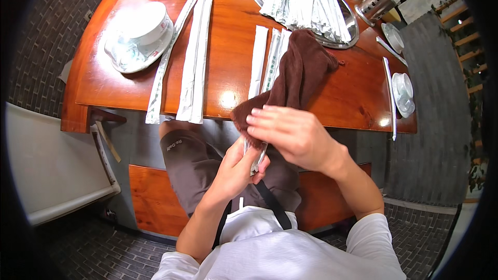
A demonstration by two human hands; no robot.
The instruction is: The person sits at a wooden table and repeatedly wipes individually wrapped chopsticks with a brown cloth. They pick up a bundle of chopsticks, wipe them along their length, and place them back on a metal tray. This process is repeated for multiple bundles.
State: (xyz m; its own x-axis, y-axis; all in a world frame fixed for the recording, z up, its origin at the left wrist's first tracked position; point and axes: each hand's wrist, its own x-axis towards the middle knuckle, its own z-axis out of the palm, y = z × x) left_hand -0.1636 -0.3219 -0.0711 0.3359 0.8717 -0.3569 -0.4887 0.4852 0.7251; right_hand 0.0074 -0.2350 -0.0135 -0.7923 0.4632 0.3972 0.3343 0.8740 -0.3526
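My left hand [239, 169] is closed around the near end of a slim object in clear and white wrapping [256, 159], which looks like packaged chopsticks. A brown cloth towel [301, 72] covers its upper part and spreads forward over the table edge. My right hand [297, 136] presses on the towel's near end, fingers together, with the thumb hidden. Partly under the towel lie white paper-wrapped chopsticks [258, 56]. More wrapped chopsticks [196, 62] lie side by side to the left, their ends past the table edge.
A round metal tray [352, 35] holds a pile of wrapped chopsticks [303, 2] at the back of the wooden table [229, 19]. Film-wrapped tableware sets [142, 39] stand on the left and along the right edge [402, 89]. A metal canister [375, 6] is back right. A wooden bench [155, 198] is below.
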